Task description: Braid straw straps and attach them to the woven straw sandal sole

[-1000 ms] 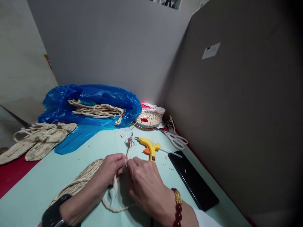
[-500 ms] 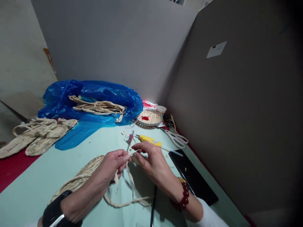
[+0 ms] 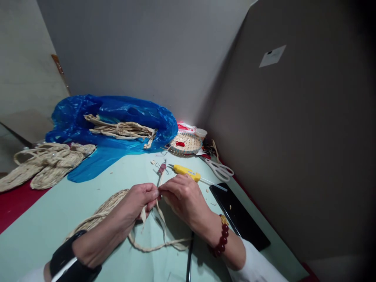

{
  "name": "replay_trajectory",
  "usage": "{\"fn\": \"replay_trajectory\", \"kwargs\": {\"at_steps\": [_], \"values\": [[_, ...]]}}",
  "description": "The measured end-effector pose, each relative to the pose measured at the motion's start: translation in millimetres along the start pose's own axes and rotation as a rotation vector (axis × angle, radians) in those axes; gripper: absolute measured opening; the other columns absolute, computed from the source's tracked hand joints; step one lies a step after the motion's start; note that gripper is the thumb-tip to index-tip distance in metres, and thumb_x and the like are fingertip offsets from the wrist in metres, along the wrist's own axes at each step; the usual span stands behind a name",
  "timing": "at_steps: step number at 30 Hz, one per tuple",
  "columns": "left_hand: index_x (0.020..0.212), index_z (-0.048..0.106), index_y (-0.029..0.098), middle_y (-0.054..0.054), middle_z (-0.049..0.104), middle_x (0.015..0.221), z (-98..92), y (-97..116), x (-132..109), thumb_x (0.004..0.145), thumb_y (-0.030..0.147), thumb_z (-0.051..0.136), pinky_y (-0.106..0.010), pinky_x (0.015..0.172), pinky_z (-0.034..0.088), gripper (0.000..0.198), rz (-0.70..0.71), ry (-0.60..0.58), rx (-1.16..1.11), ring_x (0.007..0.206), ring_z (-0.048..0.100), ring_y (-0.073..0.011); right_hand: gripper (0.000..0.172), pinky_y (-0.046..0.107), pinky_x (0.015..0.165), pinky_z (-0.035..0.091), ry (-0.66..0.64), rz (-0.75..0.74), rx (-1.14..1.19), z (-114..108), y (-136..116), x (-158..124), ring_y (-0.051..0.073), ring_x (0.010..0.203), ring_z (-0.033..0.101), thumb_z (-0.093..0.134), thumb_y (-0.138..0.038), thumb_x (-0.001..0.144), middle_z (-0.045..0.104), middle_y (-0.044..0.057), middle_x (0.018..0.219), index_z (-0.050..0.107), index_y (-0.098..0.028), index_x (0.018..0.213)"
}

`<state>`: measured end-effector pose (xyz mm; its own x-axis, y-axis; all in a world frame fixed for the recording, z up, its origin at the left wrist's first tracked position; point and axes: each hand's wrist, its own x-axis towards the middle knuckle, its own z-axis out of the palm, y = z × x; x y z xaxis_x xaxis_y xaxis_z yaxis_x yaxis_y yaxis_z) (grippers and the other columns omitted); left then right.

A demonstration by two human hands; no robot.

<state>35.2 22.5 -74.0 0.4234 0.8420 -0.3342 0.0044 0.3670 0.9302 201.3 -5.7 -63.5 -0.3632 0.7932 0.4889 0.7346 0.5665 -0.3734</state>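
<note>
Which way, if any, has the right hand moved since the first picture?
Yes: the right hand is farther forward against the glue gun, hiding its handle.

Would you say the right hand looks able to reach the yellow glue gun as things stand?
Probably yes: the glue gun lies just beyond the right hand, and nothing visible blocks the way, though that hand seems busy pinching the pale strand.

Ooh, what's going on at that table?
A person's left hand and right hand pinch a pale fiber strand, which runs up to a dark red clip. Loose strips hang beneath. A yellow glue gun lies just beyond the right hand, and a woven piece lies beside the left forearm.
</note>
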Motion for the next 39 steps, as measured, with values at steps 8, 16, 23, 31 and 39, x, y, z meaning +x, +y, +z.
{"fn": "replay_trajectory", "kwargs": {"at_steps": [8, 16, 23, 31, 39], "values": [[0.054, 0.045, 0.02, 0.008, 0.043, 0.043, 0.7, -4.9, 1.3, 0.062, 0.033, 0.066, -0.018, 0.04, 0.015, 0.026, 0.026, 0.057, 0.045, 0.038, 0.029, -0.0042, 0.016, 0.033, 0.074, 0.032, -0.067, -0.084, -0.182, -5.7, -6.2, -2.0, 0.017, 0.073, 0.052, 0.053, -0.012, 0.088, 0.066, 0.002, 0.074, 0.067, -0.018, 0.084], [0.052, 0.044, 0.022, 0.008, 0.04, 0.038, 1.9, -7.9, 6.6, 0.06, 0.042, 0.067, -0.02, 0.04, 0.015, 0.032, 0.06, 0.076, 0.087, 0.036, 0.027, -0.0056, 0.011, 0.033, 0.075, 0.033, -0.019, 0.005, -0.129, 8.5, -4.0, -0.2, 0.017, 0.076, 0.053, 0.056, -0.01, 0.083, 0.063, 0.001, 0.076, 0.059, -0.018, 0.076], [0.054, 0.043, 0.023, 0.009, 0.037, 0.037, 0.5, -11.7, 12.1, 0.059, 0.053, 0.069, -0.021, 0.04, 0.014, 0.04, 0.098, 0.066, 0.1, 0.036, 0.026, -0.0056, 0.013, 0.032, 0.078, 0.039, 0.026, 0.029, -0.056, 8.2, -4.3, -0.5, 0.016, 0.077, 0.058, 0.057, -0.01, 0.088, 0.067, 0.0, 0.08, 0.065, -0.019, 0.085], [0.057, 0.046, 0.021, 0.008, 0.041, 0.04, 1.8, -13.0, 7.9, 0.067, 0.048, 0.069, -0.022, 0.042, 0.015, 0.036, 0.126, 0.072, 0.098, 0.037, 0.027, -0.0059, 0.017, 0.035, 0.075, 0.041, 0.024, 0.05, -0.033, 15.2, 0.0, -1.5, 0.018, 0.075, 0.057, 0.051, -0.005, 0.087, 0.063, 0.001, 0.078, 0.058, -0.018, 0.079], [0.059, 0.049, 0.021, 0.007, 0.043, 0.042, 5.1, -14.8, 8.1, 0.067, 0.045, 0.065, -0.023, 0.043, 0.016, 0.029, 0.116, 0.123, 0.092, 0.038, 0.028, -0.0067, 0.02, 0.038, 0.073, 0.044, 0.007, 0.075, 0.047, 19.3, 4.5, -2.9, 0.02, 0.075, 0.057, 0.04, -0.016, 0.097, 0.063, 0.004, 0.081, 0.055, -0.018, 0.083]]}}
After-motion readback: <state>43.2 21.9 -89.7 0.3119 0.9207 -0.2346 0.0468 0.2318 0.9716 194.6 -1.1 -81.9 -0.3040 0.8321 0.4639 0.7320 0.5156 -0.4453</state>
